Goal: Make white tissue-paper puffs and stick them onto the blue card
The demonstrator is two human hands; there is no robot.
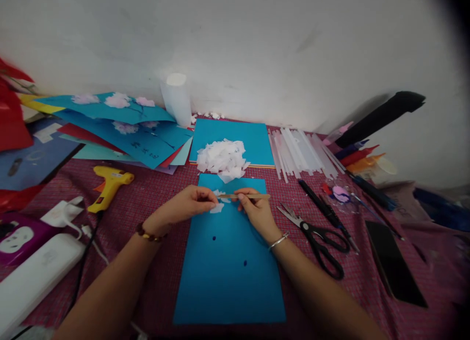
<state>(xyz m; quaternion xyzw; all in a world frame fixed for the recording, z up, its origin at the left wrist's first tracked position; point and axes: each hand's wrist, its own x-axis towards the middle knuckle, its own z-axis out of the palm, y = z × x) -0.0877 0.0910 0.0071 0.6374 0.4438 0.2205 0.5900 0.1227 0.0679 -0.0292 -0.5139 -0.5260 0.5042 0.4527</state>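
A sheet of blue card [229, 281] lies in front of me with two small dark dots on its lower half. Near its upper part, my right hand [253, 207] grips a thin wooden stick [259, 196] that points left. My left hand [200, 201] is closed, its fingertips pinched beside small white paper pieces [217, 208] on the card; whether it holds one is hidden. A heap of torn white paper [223, 156] rests just beyond, partly over a stack of blue card [235, 129].
Black-handled scissors [312, 232], a black pen [319, 200] and a phone [394, 261] lie at right. Clear glue sticks [304, 151] are behind them. Left are a yellow glue gun [110, 183], a white power strip [40, 276] and decorated blue cards [135, 139]. A white roll [176, 100] stands by the wall.
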